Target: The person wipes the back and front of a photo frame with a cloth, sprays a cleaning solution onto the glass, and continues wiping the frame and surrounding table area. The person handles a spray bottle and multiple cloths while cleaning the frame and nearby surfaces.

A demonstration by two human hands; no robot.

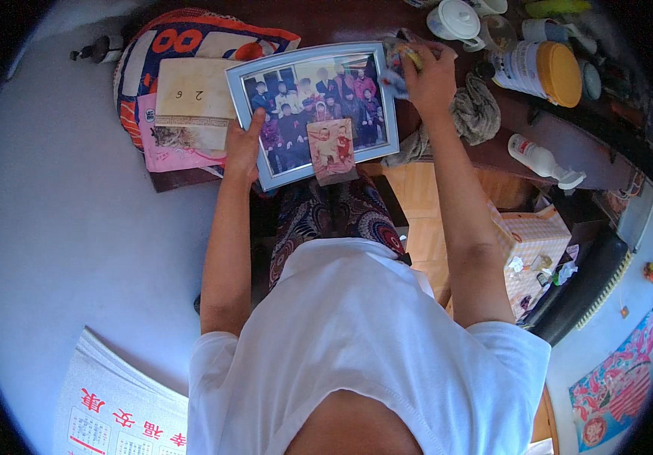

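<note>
A light-blue picture frame (pixel 269 180) holding a group photo is propped in front of me, tilted a little. My left hand (pixel 244 146) grips its left edge, thumb over the front. A small old photo of two babies (pixel 332 145) sits at the lower middle of the glass. At the frame's upper right corner, my right hand (pixel 431 82) is closed on a crumpled multicoloured cloth (pixel 396 68), which touches or nearly touches the rim. Part of this cloth is hidden by the fingers.
A patterned fabric bundle (pixel 209 26), a cream booklet (pixel 193 92) and a pink packet (pixel 178 155) lie left. To the right are a grey cloth (pixel 476 110), a white spray bottle (pixel 535 158), a yellow-lidded tub (pixel 527 70) and a lidded white pot (pixel 454 21). A checked cloth (pixel 527 243) covers something lower right.
</note>
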